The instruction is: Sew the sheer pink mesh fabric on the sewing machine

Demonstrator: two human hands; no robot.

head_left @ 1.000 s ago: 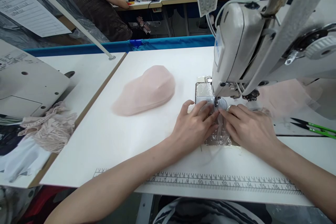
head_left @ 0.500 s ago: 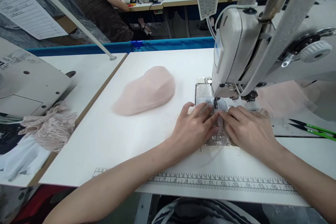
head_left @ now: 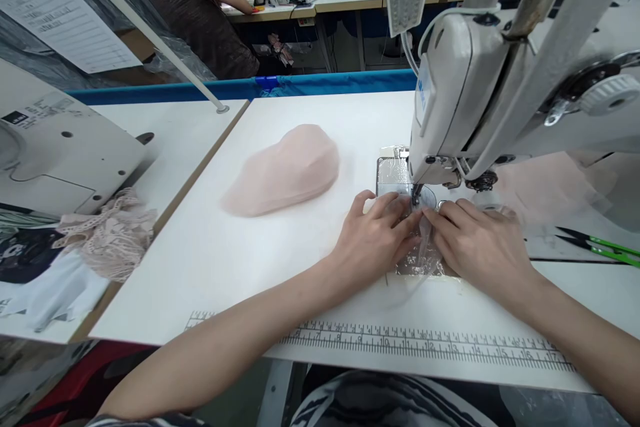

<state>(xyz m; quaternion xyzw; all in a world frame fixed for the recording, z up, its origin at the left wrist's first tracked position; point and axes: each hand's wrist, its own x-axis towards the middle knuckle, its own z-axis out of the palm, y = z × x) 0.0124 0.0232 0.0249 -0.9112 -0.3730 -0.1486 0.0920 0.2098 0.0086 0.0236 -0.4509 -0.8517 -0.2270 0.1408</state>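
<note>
My left hand (head_left: 374, 237) and my right hand (head_left: 477, 243) lie side by side on the white table (head_left: 300, 260), fingertips meeting just in front of the needle (head_left: 414, 197) of the white sewing machine (head_left: 480, 87). Between the fingers runs a thin sheer piece of fabric (head_left: 423, 250), pressed flat over the metal needle plate (head_left: 395, 177). Both hands have their fingers stretched forward and held close together on the fabric. A stack of pale pink sheer fabric pieces (head_left: 286, 172) lies to the left of my left hand.
A printed ruler (head_left: 430, 345) runs along the table's front edge. Green-handled snips (head_left: 597, 245) lie at the right. Pink lace and white cloth (head_left: 105, 240) pile on the left table beside another machine (head_left: 60, 153). A person (head_left: 200, 7) works at a far bench.
The view has shifted slightly to the right. My hands stay at the needle, holding the sheer fabric as before.
</note>
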